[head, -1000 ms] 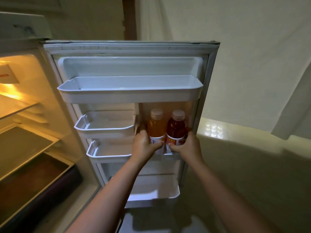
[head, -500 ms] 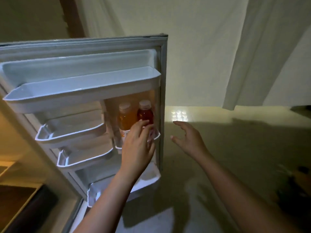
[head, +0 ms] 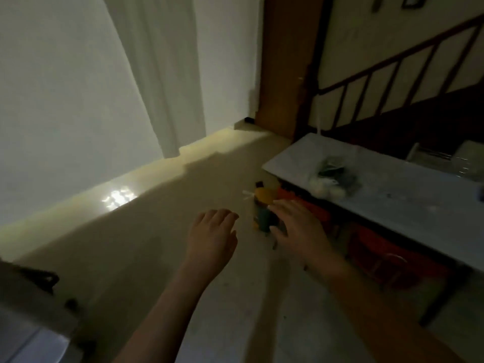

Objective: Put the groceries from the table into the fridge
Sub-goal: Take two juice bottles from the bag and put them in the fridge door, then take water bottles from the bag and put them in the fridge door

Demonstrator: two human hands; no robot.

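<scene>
On the worktop (head: 408,203) lies a clear bag (head: 332,176) with pale round things and something dark green inside. Both hands are empty with loose fingers: the left hand (head: 213,237) is well left of the worktop, the right hand (head: 298,226) just before its near edge. Under the worktop stand a yellow-topped bottle (head: 263,205) and red stools (head: 377,247).

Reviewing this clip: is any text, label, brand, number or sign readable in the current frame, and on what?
None can be read.
Bottle on the floor: yellow and green, dim and blurred; no print legible.
Bag on the table: clear plastic, contents blurred; no label visible.
Small frames on the wall: too dark and cut off by the frame's edge to read.
Both the left hand and the right hand are empty.
</scene>
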